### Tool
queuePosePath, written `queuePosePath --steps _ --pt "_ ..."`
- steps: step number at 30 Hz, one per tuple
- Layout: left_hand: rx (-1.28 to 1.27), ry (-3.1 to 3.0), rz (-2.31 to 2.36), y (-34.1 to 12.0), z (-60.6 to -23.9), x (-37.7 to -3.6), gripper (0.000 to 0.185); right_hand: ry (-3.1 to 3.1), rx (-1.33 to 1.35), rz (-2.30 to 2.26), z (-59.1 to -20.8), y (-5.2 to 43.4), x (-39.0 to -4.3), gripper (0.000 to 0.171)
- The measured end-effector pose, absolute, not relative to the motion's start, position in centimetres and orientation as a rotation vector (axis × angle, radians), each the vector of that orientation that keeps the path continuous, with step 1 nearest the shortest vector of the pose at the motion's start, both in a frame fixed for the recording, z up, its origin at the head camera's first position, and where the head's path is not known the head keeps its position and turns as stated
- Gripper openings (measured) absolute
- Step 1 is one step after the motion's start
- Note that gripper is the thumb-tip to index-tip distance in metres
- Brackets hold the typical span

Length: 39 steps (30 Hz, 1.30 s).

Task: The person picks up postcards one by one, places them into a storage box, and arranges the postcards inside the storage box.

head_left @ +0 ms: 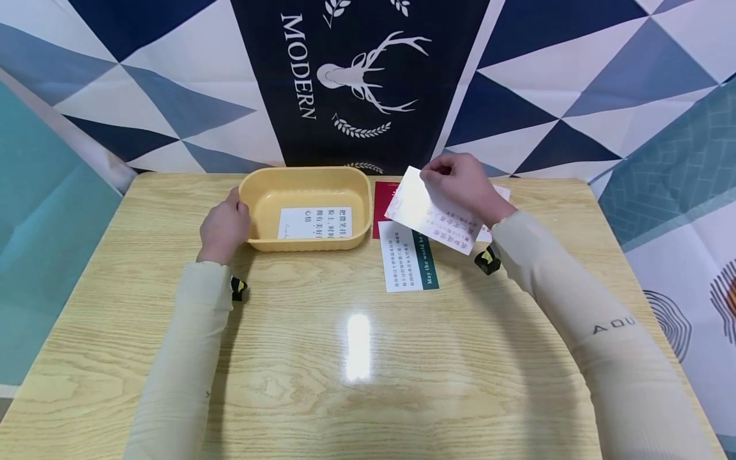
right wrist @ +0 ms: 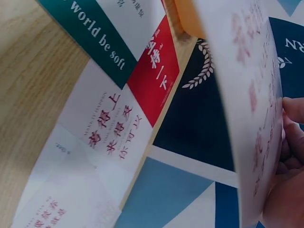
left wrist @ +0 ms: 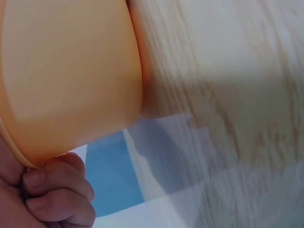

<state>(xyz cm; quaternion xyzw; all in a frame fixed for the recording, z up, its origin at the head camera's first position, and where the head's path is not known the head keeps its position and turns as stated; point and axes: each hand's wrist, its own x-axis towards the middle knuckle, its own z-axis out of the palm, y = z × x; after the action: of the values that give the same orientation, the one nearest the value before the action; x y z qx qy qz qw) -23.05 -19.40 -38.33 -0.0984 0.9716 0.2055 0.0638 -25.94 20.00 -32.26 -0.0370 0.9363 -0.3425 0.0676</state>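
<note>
Head view: left fingers [head_left: 234, 212] around the yellow tub rim [head_left: 310, 244], right fingers [head_left: 435, 179] tight on a white card [head_left: 438, 221]

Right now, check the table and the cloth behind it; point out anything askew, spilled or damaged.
No spill or damage shows. The green-striped card lies askew, partly over the red card. The deer and MODERN lettering on the cloth are turned sideways, which looks odd.

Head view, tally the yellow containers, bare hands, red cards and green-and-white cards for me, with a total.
Yellow container: 1
Left hand plus right hand: 2 hands
Red card: 1
Green-and-white card: 1
Total: 5
</note>
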Motion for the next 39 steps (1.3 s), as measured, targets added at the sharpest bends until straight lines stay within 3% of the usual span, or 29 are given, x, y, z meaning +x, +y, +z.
queuePosePath --steps 39 --pt "-0.289 2.932 0.615 -19.7 -38.7 -23.3 0.053 2.780 -0.422 -0.971 -31.4 15.0 -27.9 0.025"
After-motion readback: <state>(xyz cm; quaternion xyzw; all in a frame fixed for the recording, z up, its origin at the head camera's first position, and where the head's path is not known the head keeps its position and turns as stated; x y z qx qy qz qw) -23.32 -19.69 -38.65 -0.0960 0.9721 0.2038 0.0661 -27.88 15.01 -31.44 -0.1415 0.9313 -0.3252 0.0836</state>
